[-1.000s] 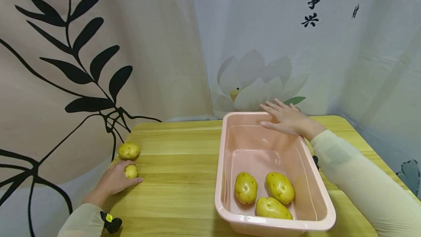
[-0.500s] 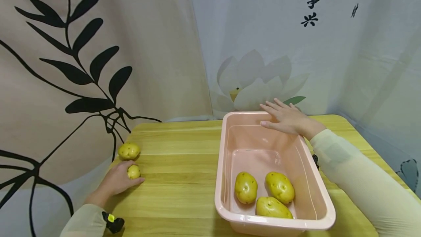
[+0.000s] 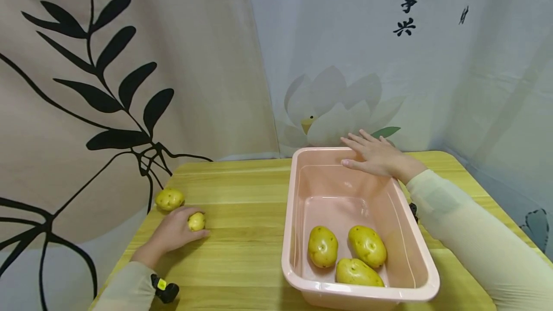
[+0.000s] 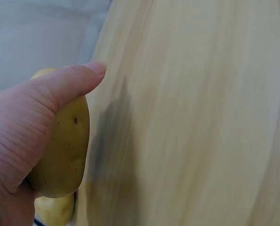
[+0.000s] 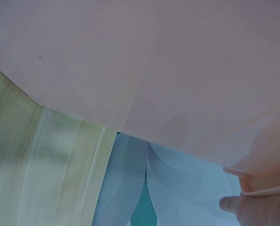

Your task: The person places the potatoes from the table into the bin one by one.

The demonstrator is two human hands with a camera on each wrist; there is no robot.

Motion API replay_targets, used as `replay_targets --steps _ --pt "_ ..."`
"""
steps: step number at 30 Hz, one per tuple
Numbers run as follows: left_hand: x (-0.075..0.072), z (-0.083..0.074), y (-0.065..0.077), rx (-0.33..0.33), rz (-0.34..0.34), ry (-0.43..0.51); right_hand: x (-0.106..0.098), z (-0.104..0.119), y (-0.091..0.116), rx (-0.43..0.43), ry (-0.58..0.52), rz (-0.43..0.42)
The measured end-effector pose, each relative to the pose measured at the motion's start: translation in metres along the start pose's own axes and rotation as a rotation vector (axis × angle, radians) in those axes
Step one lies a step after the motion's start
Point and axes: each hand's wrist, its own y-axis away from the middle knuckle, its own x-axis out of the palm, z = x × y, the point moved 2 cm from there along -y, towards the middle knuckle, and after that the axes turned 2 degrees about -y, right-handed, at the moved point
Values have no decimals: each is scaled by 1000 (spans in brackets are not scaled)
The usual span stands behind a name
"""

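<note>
My left hand [image 3: 176,232] grips a yellow potato [image 3: 196,221] above the left part of the table; in the left wrist view the thumb lies across this potato [image 4: 67,146]. Just behind that hand, another potato [image 3: 169,199] lies near the table's left edge. My right hand [image 3: 375,155] rests with fingers spread on the far right corner of a pink plastic basin [image 3: 288,234]. Inside the basin, toward its near end, lie three potatoes, one on the left [image 3: 323,246], one on the right [image 3: 367,245] and one in front [image 3: 359,272]. In the right wrist view the basin's outer wall [image 5: 107,56] fills most of the picture.
The wood-grain table [image 3: 242,234] carries the basin on its right side. Behind the table hangs a cloth backdrop [image 3: 216,61] printed with black leaves, a pale lotus and dark characters. Basin walls rise around the potatoes inside.
My left hand has moved rightward with the potato, away from the table's left edge and the other potato. The right hand and the basin stay where they were.
</note>
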Motion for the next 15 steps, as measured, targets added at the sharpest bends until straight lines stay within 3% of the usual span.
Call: replay_targets --steps 10,15 --pt "8 -45 -21 129 -17 37 -1 -1 -2 -2 -5 -4" --pt "15 -60 -30 148 4 38 1 -1 -1 -4 -6 -10"
